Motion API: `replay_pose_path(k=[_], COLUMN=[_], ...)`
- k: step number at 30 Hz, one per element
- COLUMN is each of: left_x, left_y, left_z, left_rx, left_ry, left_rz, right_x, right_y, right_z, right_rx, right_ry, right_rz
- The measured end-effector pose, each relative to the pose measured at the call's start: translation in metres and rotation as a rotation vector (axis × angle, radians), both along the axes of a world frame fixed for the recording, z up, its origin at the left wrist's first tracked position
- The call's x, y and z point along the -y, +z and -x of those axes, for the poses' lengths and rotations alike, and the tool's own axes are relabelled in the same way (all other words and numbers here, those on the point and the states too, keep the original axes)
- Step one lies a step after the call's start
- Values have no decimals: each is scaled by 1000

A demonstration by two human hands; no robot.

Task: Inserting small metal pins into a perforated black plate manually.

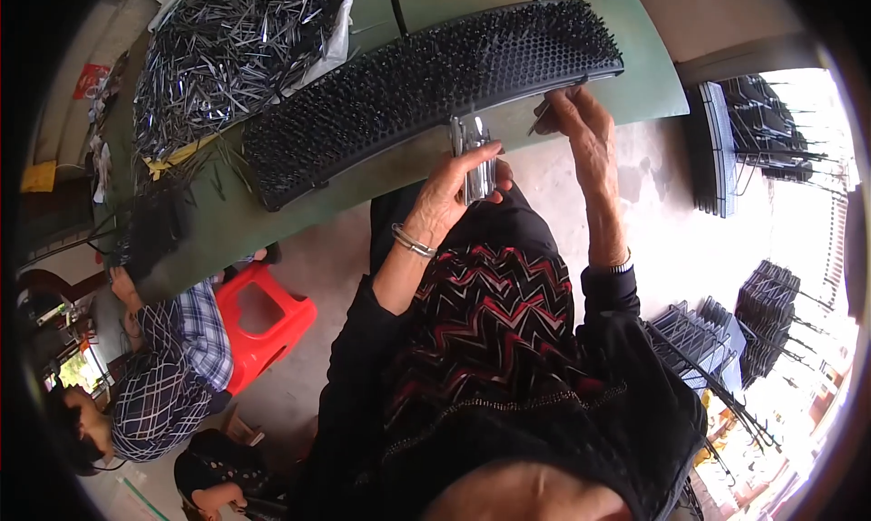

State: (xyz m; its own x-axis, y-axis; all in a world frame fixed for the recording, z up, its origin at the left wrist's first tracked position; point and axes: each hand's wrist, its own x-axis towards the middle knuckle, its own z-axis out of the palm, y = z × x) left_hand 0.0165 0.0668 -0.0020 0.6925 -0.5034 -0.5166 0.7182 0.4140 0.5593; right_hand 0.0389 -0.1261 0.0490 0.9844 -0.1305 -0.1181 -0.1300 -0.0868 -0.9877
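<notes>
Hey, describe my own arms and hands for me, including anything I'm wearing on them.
Your left hand is ungloved, with a silvery bangle at the wrist; the left sleeve is black and ends on the forearm. Your right hand is ungloved too, and the right sleeve is also black. A pale, silvery band shows at its cuff, possibly a bracelet or watch.

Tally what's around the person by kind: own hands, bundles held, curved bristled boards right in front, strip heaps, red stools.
Own hands: 2 (left hand, right hand)
Silvery bundle, left hand: 1
Black bristled board: 1
Heap of loose dark strips: 1
Red stool: 1
Total: 6
Left out: small pieces at the right hand, too unclear to count.
</notes>
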Motion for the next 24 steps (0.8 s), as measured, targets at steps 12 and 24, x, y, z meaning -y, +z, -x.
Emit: replay_pose_path(k=[12,24], left_x=[-31,-8], left_y=[-20,-6], left_z=[45,40], left_rx=[-100,-46], left_ry=[140,118], left_rz=[154,212], right_x=[4,-22], right_y=[-25,-33], right_z=[12,-75], right_rx=[52,422], right_ry=[-44,-236], right_rz=[-10,278])
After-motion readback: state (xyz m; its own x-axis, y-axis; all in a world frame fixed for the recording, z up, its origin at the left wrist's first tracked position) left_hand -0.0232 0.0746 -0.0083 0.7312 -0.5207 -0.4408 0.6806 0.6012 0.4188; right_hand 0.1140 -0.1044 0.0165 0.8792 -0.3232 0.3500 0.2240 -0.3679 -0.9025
